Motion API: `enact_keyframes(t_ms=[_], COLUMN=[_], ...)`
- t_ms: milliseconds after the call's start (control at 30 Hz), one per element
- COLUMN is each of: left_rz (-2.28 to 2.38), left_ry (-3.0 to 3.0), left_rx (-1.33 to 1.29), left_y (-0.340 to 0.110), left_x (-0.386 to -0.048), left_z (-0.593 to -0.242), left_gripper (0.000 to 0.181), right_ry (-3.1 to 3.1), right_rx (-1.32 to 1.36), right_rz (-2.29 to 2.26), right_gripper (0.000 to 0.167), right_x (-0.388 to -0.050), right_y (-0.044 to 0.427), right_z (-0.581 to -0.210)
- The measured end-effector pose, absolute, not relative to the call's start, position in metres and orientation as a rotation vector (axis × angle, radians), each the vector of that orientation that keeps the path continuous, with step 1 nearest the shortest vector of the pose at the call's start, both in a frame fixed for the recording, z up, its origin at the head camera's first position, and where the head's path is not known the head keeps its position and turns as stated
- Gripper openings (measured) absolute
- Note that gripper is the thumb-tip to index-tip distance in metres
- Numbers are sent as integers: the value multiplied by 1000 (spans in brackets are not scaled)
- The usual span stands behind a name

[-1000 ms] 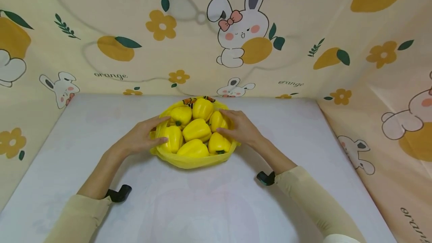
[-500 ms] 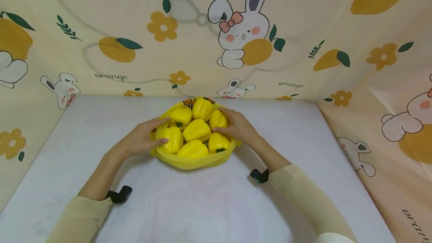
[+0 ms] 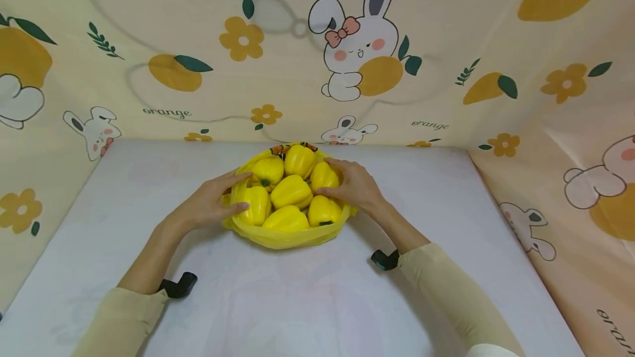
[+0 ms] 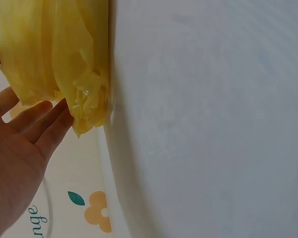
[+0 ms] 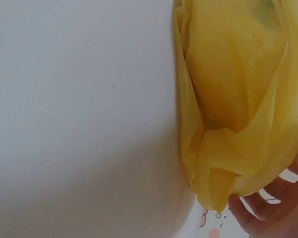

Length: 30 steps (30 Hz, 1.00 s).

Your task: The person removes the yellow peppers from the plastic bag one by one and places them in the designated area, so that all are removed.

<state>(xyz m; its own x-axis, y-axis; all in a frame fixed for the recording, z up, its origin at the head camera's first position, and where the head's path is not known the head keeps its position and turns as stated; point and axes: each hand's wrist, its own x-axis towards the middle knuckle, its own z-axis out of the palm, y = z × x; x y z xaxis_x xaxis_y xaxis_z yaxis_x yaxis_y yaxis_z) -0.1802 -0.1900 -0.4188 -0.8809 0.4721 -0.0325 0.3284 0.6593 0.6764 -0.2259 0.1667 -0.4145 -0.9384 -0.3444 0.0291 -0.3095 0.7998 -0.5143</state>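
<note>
Several yellow bell peppers point(image 3: 291, 191) lie together in an opened yellow plastic bag point(image 3: 278, 240) on the table, seen in the head view. At the bag's left side is my left hand point(image 3: 210, 201), its thumb over a pepper near the rim. My left fingers point(image 4: 49, 126) touch the bag's outside and look fairly straight in the left wrist view. My right hand point(image 3: 354, 185) lies against the right side, thumb reaching over the peppers there. In the right wrist view, my right fingers point(image 5: 246, 215) touch the bag's crumpled outer edge; the rest of that hand is cut off.
The white table point(image 3: 292, 302) ends behind the bag at an upright patterned cloth point(image 3: 278, 81) with rabbits and oranges. More of that cloth stands along the left and right sides. A black wrist camera point(image 3: 181, 285) shows at the left cuff.
My right hand and forearm have shifted slightly to the left, the thumb further over the peppers. My left hand stays about where it was. The bag and peppers look unchanged.
</note>
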Motion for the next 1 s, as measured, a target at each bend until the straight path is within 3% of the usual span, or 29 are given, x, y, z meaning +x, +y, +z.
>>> enact_keyframes(t_ms=[767,1000], left_rz=[1011,1012], left_ry=[2672,2672], left_rx=[597,602], left_y=[-191,-191], left_x=[-179,-181], left_z=[-420,-420], left_gripper=[72,72], right_ry=[2913,2866], right_rx=[-685,-631], right_rz=[-1157,-1218], right_gripper=[70,77], right_x=[-230,-236], right_y=[194,209], right_z=[-385,-381])
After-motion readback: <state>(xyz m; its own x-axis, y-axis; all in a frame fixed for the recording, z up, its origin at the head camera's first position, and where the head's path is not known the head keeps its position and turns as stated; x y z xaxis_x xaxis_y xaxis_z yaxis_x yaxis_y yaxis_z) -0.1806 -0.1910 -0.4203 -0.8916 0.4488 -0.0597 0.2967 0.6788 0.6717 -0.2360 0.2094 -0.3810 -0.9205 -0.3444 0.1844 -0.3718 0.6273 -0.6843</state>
